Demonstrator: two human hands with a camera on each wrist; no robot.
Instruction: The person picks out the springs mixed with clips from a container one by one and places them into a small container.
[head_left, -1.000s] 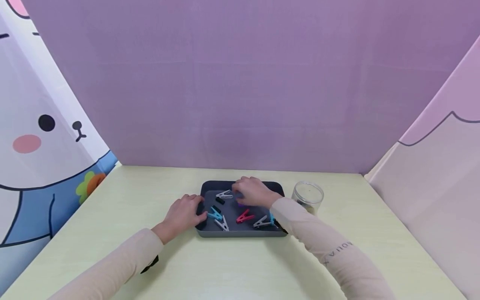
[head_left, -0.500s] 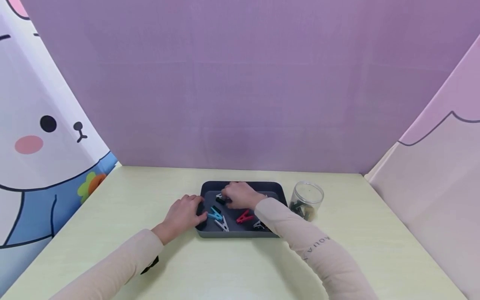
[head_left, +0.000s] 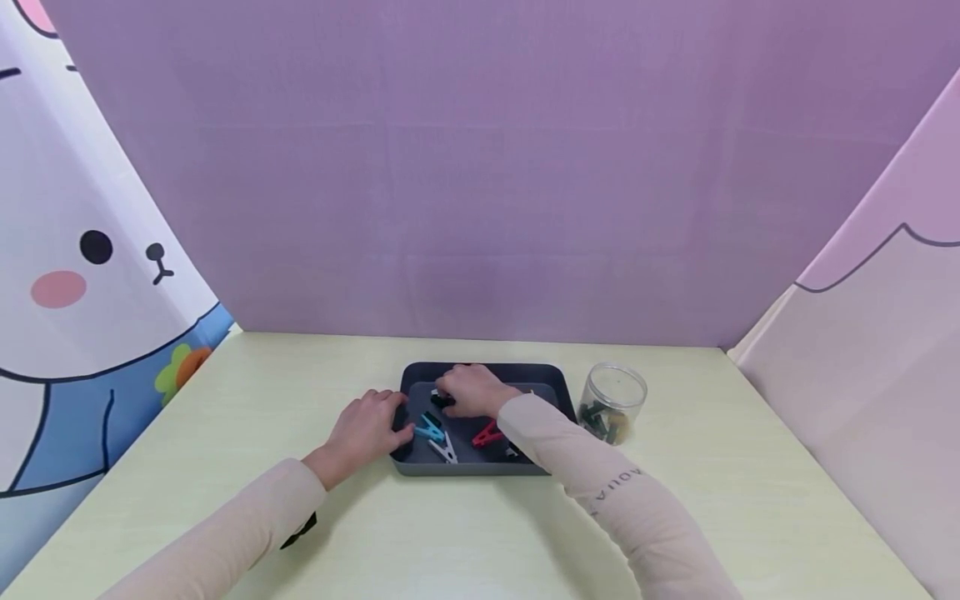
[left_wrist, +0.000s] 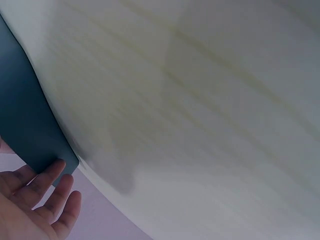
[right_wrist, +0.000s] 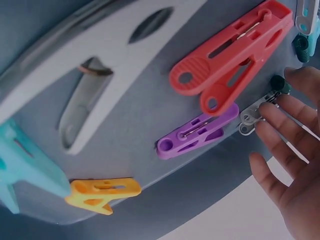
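A dark grey tray (head_left: 480, 468) holds plastic clothespins: red (head_left: 487, 434), turquoise (head_left: 431, 427), white (head_left: 445, 451), plus purple (right_wrist: 197, 133) and yellow (right_wrist: 103, 193) ones in the right wrist view. My left hand (head_left: 365, 429) grips the tray's left wall, thumb over the inside, fingers on the outer side. Deep in the tray's far left part, my right hand (head_left: 472, 391) has thumb and forefinger tips around a small dark green cylinder (right_wrist: 279, 84). Beside those fingertips lies another white clothespin (right_wrist: 252, 111). A second, ridged dark green cylinder (right_wrist: 301, 48) lies near the turquoise clothespin.
To the right of the tray stands a clear round jar (head_left: 617, 386) with several dark green pieces and something yellowish inside. The pale wooden table (head_left: 450, 533) runs back to a purple curtain (head_left: 480, 183). Printed cloth hangs at both sides.
My right hand has moved left across the tray, from beside the purple clothespin to the small dark green cylinder. My left hand has stayed on the tray wall.
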